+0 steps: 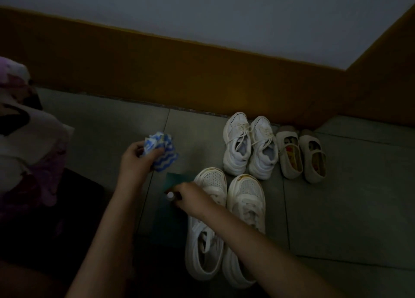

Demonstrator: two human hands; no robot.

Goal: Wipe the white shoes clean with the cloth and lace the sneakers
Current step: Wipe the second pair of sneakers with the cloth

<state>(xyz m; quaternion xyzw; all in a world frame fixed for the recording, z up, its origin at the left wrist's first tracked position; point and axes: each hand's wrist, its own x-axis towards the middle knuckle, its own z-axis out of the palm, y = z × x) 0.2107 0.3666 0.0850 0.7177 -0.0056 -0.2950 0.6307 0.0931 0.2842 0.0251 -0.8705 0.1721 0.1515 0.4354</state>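
My left hand (137, 159) grips a crumpled blue-and-white cloth (162, 151) above the floor. My right hand (189, 196) reaches across the near pair of white shoes (244, 198) and pinches a small white-capped object (170, 195) over a dark green sheet (168, 216). These shoes have brownish stains at the toes and loose straps. A laced pair of white sneakers (249, 147) stands behind them, toes toward the wall.
A pair of beige flat shoes (301, 154) sits right of the sneakers. A brown skirting board (179, 73) runs along the wall behind. A bundle of purple and white fabric (27, 140) lies at the left. The scene is dim.
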